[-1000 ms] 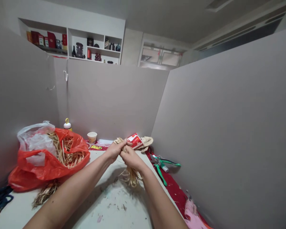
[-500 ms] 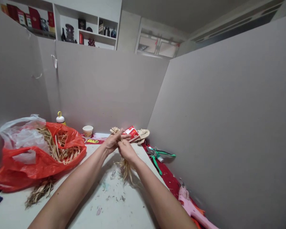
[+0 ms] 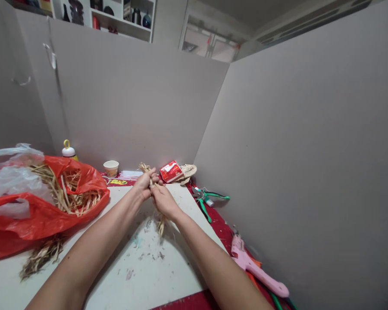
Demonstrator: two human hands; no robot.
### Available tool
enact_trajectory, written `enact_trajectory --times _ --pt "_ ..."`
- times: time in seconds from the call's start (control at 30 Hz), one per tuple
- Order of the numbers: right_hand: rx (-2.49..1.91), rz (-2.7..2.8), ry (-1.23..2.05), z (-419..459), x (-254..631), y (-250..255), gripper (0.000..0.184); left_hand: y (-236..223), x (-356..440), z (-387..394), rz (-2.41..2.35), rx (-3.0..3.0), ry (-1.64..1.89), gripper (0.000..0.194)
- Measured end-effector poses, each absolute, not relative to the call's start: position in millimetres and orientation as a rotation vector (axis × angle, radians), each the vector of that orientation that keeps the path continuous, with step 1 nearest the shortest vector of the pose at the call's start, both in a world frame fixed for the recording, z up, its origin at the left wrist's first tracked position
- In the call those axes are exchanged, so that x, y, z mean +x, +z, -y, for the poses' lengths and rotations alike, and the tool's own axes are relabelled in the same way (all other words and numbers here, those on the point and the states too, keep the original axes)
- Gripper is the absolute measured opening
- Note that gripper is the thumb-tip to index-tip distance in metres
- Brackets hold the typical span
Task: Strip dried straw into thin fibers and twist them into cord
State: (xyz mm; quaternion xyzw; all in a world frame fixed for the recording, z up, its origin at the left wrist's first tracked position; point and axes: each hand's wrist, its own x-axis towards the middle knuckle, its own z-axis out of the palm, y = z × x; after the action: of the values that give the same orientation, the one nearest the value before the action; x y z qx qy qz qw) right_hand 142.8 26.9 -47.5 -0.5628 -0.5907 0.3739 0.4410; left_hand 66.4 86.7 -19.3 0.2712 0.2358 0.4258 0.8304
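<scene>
Over the white board (image 3: 142, 275), both hands hold one bundle of dried straw-like strips (image 3: 161, 226). My left hand (image 3: 144, 184) is closed round its upper part, palm turned up and fingers curled. The bundle's pale, bunched end sticks out above that hand. Just below and touching it, my right hand (image 3: 164, 201) pinches the bundle, thumb towards the left fingers. Loose strip ends hang down under the right hand. The middle of the bundle is hidden by the fingers.
On the left lies a red plastic bag (image 3: 51, 215) of dried strips, a darker tuft (image 3: 42, 258) beside it. At the back stand a bottle (image 3: 69, 151), a paper cup (image 3: 111, 168) and a red packet (image 3: 171, 171). Green-handled pliers (image 3: 203, 204) and a pink glue gun (image 3: 255, 269) lie right.
The view has tilted down and shifted right. Both hands stay on the bundle; the left fingers, stretched out before, are now curled round it. The hanging ends look narrower and less spread.
</scene>
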Motion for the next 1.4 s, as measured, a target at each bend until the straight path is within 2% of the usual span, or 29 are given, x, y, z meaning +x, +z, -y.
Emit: enact_trajectory --times 0.23,0.33,0.4,0.47,0.6,0.83,1.03,1.27,1.4 --pt "-1.559 1.456 0.727 -24 137 -66 0.003 -42 74 -92 -0.720 0.689 1.064 0.035" --pt "-1.484 1.398 0.773 -28 134 -68 0.009 -45 72 -97 -0.733 0.740 1.152 0.035" --pt "-1.395 1.352 0.876 -31 132 -68 0.022 -43 67 -98 -0.698 0.769 1.153 0.038" --pt "-1.299 1.285 1.007 -33 133 -69 0.033 -44 61 -97 -0.555 0.819 1.008 0.035" --pt "-1.118 1.120 1.205 -33 143 -71 0.044 -55 54 -92 -0.323 0.940 0.595 0.030" --pt "-0.950 1.009 1.407 -26 161 -70 0.053 -68 71 -86 -0.319 0.893 0.599 0.030" --pt "-1.018 1.081 1.424 -16 167 -68 0.045 -58 86 -80 -0.533 0.656 0.777 0.018" --pt "-1.255 1.271 1.101 4 157 -77 0.029 -52 83 -88 -0.616 0.494 0.896 0.023" --pt "-1.352 1.734 1.069 31 187 -54 0.030 -48 46 -120 -0.652 0.413 1.007 0.032"
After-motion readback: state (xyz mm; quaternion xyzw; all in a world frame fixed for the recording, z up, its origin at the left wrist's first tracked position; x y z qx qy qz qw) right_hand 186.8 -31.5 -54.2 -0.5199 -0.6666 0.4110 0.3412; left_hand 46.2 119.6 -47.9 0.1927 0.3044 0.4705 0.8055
